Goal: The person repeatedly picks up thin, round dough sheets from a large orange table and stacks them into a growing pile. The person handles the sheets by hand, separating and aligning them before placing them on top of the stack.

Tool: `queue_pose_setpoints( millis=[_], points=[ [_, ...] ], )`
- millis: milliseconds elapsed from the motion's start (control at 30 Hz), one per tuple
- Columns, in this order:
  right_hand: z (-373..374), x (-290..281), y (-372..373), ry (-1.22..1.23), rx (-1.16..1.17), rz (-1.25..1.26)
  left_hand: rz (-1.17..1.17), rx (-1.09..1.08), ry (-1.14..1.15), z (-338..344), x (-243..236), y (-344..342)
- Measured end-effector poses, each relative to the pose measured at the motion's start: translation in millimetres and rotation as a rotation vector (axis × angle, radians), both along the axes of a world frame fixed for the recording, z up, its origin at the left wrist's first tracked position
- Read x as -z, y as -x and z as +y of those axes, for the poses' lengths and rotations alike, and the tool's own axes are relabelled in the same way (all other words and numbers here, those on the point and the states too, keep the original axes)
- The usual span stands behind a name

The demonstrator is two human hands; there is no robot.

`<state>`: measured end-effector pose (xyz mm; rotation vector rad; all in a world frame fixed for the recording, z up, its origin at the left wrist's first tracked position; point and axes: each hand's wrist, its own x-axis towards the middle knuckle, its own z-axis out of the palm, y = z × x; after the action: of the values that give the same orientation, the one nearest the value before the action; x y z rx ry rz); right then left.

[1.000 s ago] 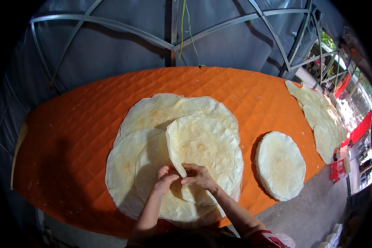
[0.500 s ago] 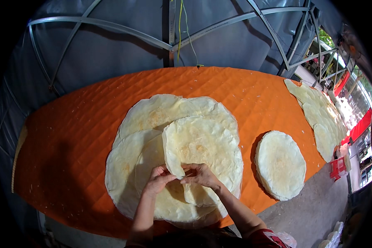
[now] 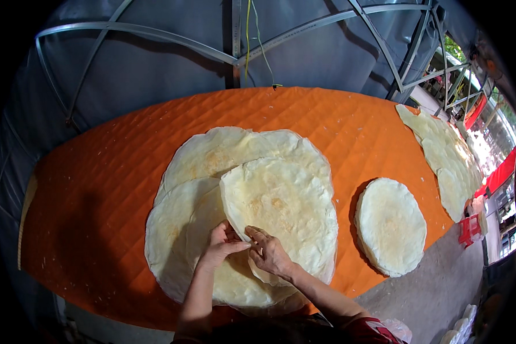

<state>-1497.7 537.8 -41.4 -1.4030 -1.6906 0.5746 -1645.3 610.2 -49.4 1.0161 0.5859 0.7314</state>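
A thin, pale, round flatbread (image 3: 281, 198) with light brown spots lies on top of a wide spread of overlapping flatbreads (image 3: 178, 221). Its near-left edge is lifted and slightly curled. My left hand (image 3: 221, 246) grips that edge, fingers tucked behind the sheet and thumb stretched along the front. Close beside it, my right hand (image 3: 272, 255) has its fingers bent at the same edge, pinching the rim. The fingertips of both hands are partly hidden by the sheet and by each other.
An orange quilted cloth (image 3: 109, 172) covers the table. To the right stands a neat round stack of flatbreads (image 3: 391, 226). More overlapping sheets (image 3: 441, 155) lie at the far right end, near a red plastic stool (image 3: 469, 230). Behind the table rises a grey tarp wall with metal bars (image 3: 155, 37).
The top flatbread's near edge, folded up between my hands before, now lies flatter. My right hand has turned over with its back upward and shifted slightly left and down.
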Motion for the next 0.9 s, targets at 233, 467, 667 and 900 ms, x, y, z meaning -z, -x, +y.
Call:
queue_pose_setpoints(
  millis=[233, 467, 667, 900],
  points=[
    [7.2, 41.0, -17.8, 0.513, 0.07, 0.85, 0.178, -0.414, 0.102, -6.8, 66.5, 3.1],
    [14.1, 18.5, 0.3, 0.31, 0.113, 0.24, 0.13, -0.492, 0.202, -29.9, 68.4, -12.1],
    [24.0, -9.6, -216.7, 0.278, -0.246, 0.998, -0.097, -0.529, 0.487, -46.8, 78.2, 54.0],
    [46.6, -253.6, -207.8, 0.18, 0.238, -0.079, -0.018, -0.616, 0.402, -57.1, 89.0, 63.3]
  ],
)
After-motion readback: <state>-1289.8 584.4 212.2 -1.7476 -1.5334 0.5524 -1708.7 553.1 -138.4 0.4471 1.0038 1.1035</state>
